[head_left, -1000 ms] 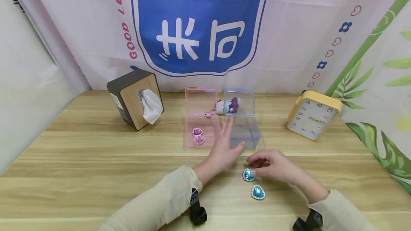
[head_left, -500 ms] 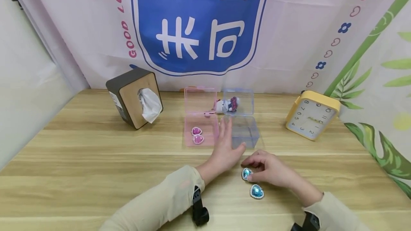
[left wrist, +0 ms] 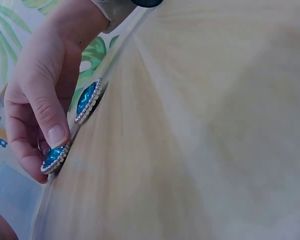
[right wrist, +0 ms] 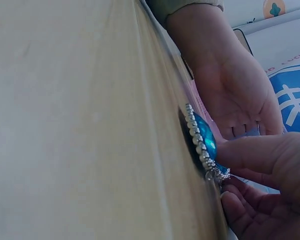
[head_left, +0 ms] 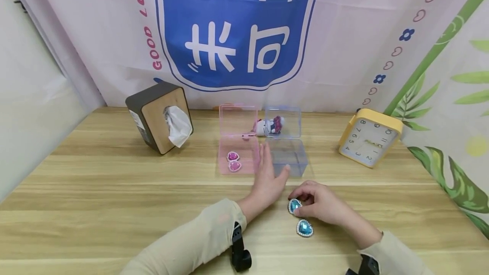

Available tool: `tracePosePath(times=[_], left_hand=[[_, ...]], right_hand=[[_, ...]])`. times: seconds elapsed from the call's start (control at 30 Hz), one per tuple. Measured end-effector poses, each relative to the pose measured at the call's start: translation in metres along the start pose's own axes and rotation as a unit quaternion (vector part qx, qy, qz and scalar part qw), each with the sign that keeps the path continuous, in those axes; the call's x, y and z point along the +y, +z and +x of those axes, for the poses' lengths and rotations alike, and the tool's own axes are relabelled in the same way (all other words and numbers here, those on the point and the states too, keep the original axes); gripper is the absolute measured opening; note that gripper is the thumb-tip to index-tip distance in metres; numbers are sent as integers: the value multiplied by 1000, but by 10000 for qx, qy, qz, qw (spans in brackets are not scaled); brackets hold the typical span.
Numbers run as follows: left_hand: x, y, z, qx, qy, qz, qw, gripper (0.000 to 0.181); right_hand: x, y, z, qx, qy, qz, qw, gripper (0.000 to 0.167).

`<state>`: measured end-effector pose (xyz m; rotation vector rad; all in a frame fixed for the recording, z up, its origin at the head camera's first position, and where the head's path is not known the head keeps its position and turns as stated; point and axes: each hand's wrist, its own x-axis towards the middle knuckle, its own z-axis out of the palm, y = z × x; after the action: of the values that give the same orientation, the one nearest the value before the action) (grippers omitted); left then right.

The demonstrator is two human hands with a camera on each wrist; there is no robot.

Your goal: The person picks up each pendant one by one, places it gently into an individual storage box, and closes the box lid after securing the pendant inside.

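Note:
Two blue gems with white beaded rims lie near the front of the table. My right hand [head_left: 322,203] pinches the farther gem [head_left: 294,206] between thumb and fingers; in the left wrist view that gem [left wrist: 55,158] is under the thumb tip. The nearer gem [head_left: 304,228] rests on the wood just below. My left hand [head_left: 268,180] has its fingers extended against the near left side of the clear blue box [head_left: 288,158], thumb at its front edge. Beside it the open pink box [head_left: 244,147] holds two pink gems [head_left: 234,166].
Behind the raised clear lids lies a small doll [head_left: 269,126]. A tissue box [head_left: 161,116] stands at the back left, a yellow clock [head_left: 370,137] at the back right. A printed cloth [head_left: 114,46] hangs along the table's far edge.
My right hand has moved slightly left and its thumb and fingers have closed on the farther blue gem. My left hand has drawn slightly back toward the front, still beside the blue box.

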<state>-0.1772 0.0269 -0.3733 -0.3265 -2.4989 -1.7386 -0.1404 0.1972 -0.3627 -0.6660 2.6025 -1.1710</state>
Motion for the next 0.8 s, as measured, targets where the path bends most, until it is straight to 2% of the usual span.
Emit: tracePosePath(times=[0.23,0.37,0.57,0.8], left_hand=[[-5,2,3,276,-117,-510,9982,73],[-8,3,4,327,-146,-691,9970,70],[-9,4,4,396,-262,-818,9955,68],[-9,5,3,429,-283,-820,9953,67]], right_hand=[[-1,1,2,29,209,162,9996,25],[-2,1,2,17,235,228,9995,24],[-6,-2,3,-170,290,606,9976,22],[-9,-11,4,-285,628,1006,9925,20]])
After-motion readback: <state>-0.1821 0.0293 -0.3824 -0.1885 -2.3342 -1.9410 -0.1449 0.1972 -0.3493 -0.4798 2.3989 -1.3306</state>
